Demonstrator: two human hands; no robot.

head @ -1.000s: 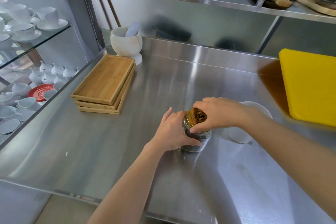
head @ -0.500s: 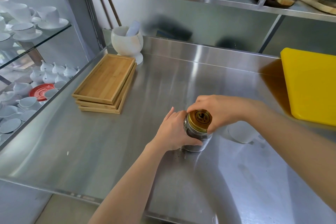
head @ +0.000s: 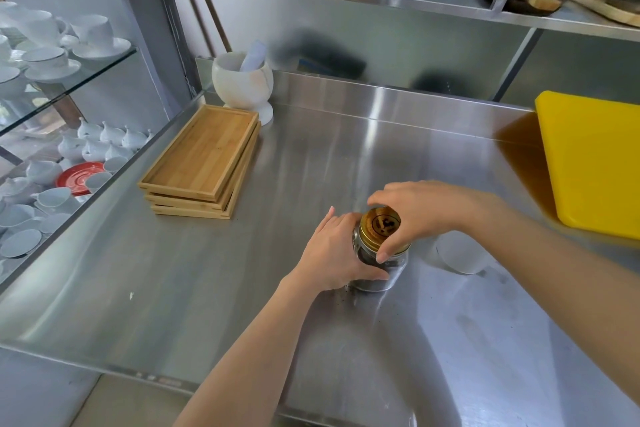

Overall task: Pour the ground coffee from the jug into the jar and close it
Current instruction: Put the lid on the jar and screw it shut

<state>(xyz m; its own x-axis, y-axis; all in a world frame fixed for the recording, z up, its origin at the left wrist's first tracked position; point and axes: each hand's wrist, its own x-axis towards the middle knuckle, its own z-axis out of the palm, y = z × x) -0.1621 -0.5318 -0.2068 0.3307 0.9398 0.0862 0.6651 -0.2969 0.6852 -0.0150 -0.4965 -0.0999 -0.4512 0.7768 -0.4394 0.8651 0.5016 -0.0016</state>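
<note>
Jar [head: 381,270]: glass, slick, breakable, standing mid-counter [head: 207,288]. Left hand [head: 334,250] wrapped round body, right hand [head: 422,211] pinching gold lid [head: 379,225]. Best held low, twisted gently at lid rim.

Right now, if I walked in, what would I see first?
Probably the two hands in the middle of the steel counter: the left hand steadies a glass jar of dark coffee while the right hand grips its gold lid. Next, the bright yellow cutting board at the right.
</note>
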